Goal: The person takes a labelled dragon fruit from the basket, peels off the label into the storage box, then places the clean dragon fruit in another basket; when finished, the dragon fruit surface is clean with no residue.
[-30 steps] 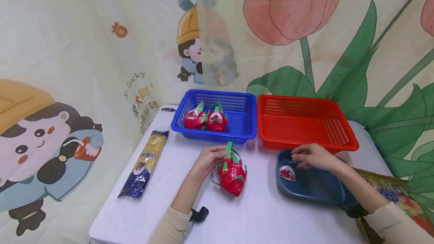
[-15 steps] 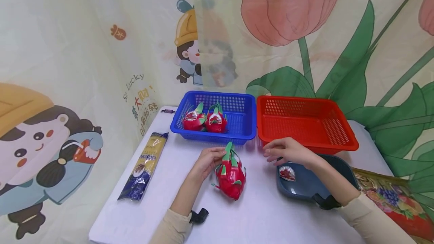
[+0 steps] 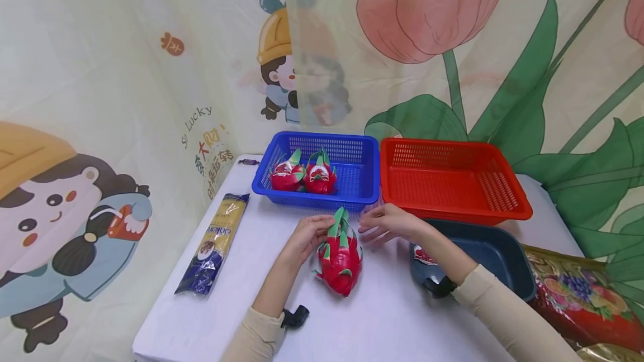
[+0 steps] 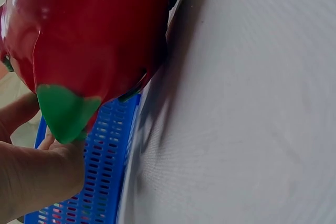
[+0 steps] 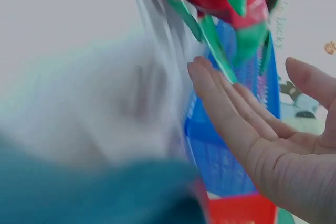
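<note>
A red toy-like dragon fruit (image 3: 341, 266) with green leaf tips is over the white table in the middle of the head view. My left hand (image 3: 304, 237) pinches it near its leafy top; the left wrist view shows the thumb and a finger against the dragon fruit (image 4: 100, 30) by a green tip. Just right of its leaves is my right hand (image 3: 389, 222), holding nothing. In the right wrist view the right hand (image 5: 268, 135) has extended fingers and a spread thumb, fingertips close below the leaves. Two more dragon fruits (image 3: 320, 178) sit in the blue basket (image 3: 352, 183).
Beside the blue basket stands a red basket (image 3: 453, 183). A dark blue tray (image 3: 483, 244) with a round fruit sticker (image 3: 424, 255) is under the right forearm. A pasta packet (image 3: 213, 244) lies left, a small wrapped candy (image 3: 248, 162) behind it, and a fruit-printed bag (image 3: 583, 300) at right.
My right hand has moved left from over the dark blue tray to beside the dragon fruit's leaves. The left hand keeps its hold in nearly the same place.
</note>
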A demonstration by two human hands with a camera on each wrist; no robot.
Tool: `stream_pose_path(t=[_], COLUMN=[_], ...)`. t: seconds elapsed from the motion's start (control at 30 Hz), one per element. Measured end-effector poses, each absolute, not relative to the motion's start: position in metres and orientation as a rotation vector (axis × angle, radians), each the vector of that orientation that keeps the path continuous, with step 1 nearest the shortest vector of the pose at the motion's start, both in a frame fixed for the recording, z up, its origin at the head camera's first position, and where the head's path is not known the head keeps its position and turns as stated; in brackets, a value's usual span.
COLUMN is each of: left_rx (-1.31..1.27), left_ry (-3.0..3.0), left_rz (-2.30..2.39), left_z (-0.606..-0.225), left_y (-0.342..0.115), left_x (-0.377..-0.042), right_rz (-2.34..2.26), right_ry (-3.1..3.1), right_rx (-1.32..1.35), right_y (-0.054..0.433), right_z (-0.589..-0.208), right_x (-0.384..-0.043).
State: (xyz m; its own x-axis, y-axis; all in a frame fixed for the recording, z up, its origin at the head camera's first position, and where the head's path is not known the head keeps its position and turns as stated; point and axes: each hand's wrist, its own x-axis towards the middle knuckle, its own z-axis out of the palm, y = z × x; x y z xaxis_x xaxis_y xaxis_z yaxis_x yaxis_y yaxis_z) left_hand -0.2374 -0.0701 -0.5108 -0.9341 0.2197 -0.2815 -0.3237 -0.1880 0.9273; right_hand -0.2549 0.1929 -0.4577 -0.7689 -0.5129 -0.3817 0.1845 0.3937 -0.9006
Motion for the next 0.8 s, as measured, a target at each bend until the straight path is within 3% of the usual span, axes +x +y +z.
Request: stream_pose_path(t=[0.47,0.8], left_rx=[-0.104,0.010], left_ry=[1.694,1.685], left_rz=[2.190,2.159], left_z=[-0.511,-0.511], left_y=[-0.069,-0.071], left_x=[-0.238,-0.237], right_rz=[-1.305,-1.415], right_ry=[2.146,2.061], right_rx=[-0.089,-0.168], right_y=[0.157,0.160], right_z=[-0.476,-0.474], right_x=[-0.261,-0.259])
